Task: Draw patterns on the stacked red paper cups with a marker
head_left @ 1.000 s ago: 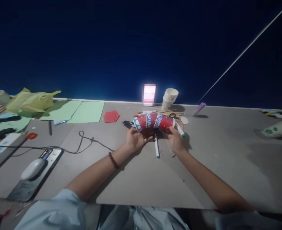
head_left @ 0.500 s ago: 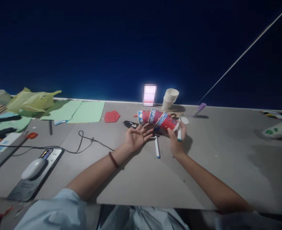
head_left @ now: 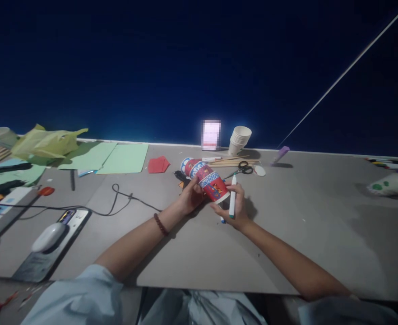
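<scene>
My left hand is closed around the middle of a row of red paper cups fitted end to end, with blue-and-white patterned bands and coloured drawings. The row lies tilted in the air, its wide end toward my right hand. Between the fingers of that hand is a white marker with a green end, held nearly upright. The right thumb and fingertips are by the white cup rim; whether they press on it I cannot tell. Below, a blue-ended marker lies mostly hidden on the table.
Behind the cups lie wooden sticks, black-handled scissors and a white disc. White paper cups stand stacked at the back. Red paper, green sheets and a black cable are left; a purple pen-like item is right.
The decorated cups swung leftward and their wide end came down toward me. My open left hand has closed on them. My right hand shifted left, the marker now upright in it.
</scene>
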{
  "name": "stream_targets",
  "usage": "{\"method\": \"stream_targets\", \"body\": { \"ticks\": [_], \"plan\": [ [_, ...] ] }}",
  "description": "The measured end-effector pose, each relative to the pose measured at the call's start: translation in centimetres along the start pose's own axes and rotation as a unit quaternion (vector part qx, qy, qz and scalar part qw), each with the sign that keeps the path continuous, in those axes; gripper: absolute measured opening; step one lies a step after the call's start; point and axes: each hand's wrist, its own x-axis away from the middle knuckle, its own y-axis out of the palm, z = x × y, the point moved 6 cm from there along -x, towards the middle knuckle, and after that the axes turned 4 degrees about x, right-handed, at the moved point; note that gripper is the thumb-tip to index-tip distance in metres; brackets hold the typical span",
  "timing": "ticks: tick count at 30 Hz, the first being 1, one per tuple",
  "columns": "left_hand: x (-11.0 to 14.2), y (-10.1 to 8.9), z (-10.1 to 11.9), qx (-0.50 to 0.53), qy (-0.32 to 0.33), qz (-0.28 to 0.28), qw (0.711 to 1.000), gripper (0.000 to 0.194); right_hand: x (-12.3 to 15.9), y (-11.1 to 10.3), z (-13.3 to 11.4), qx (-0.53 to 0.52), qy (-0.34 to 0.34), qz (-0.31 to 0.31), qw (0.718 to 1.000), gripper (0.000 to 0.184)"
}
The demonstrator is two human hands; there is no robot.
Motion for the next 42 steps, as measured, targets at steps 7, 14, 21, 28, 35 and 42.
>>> {"method": "stream_targets", "body": {
  "ticks": [7,14,21,28,35,42],
  "plan": [
    [0.0,-1.3,-0.3,-0.018,-0.009,0.022,1.0,0.036,0.2,-0.2,1.6,-0.101,0.076,0.059,0.99,0.04],
    [0.2,-0.9,-0.6,-0.023,-0.044,-0.004,0.999,0.038,-0.1,-1.0,3.3,-0.095,0.175,0.104,0.974,0.023],
    [0.1,-0.5,-0.5,-0.015,-0.062,-0.022,0.998,0.05,0.7,-1.2,2.8,0.005,0.224,0.004,0.975,0.021],
    [-0.2,-0.6,-0.8,-0.006,-0.081,-0.049,0.996,0.061,0.9,-1.1,4.0,-0.071,0.257,0.027,0.963,0.032],
    [0.2,-0.7,-1.1,-0.02,-0.094,-0.036,0.995,0.053,0.9,-1.5,4.7,-0.117,0.276,0.074,0.951,0.043],
    [0.6,-0.1,-1.5,-0.035,-0.088,-0.055,0.994,0.051,0.7,-1.7,4.8,-0.092,0.28,0.085,0.952,0.035]
  ]
}}
